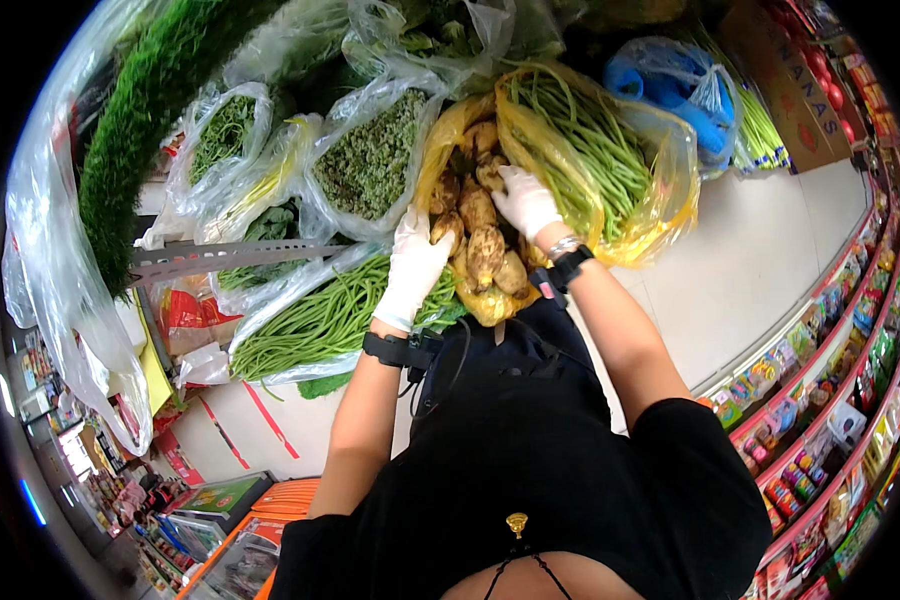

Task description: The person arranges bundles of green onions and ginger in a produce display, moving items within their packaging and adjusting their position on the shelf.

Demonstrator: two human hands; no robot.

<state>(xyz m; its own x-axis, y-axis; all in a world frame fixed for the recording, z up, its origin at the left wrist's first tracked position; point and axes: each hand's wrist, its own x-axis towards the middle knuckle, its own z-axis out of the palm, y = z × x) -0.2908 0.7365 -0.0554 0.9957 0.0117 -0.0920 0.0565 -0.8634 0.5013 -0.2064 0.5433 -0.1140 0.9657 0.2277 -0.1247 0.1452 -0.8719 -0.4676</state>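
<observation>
Lotus roots (486, 251), brown and mottled, lie heaped in a yellow plastic bag (487, 307) in front of me. My left hand (414, 262), in a white glove, is at the bag's left side, its thumb against a root; whether it grips the bag or a root is unclear. Across the heap, my right hand (525, 199), also gloved, reaches in from the right with its fingertips on an upper root. Its grip cannot be made out. Against the right side stands another yellow bag (675, 210) of long green beans (585, 135).
More long beans (322, 322) lie in a clear bag at the left. Behind are bagged leafy greens (371, 157). A perforated metal strip (232, 259) juts in from the left. A blue bundle (667, 97) and a cardboard box (784, 90) sit at right, near curved-looking snack shelves (810, 375).
</observation>
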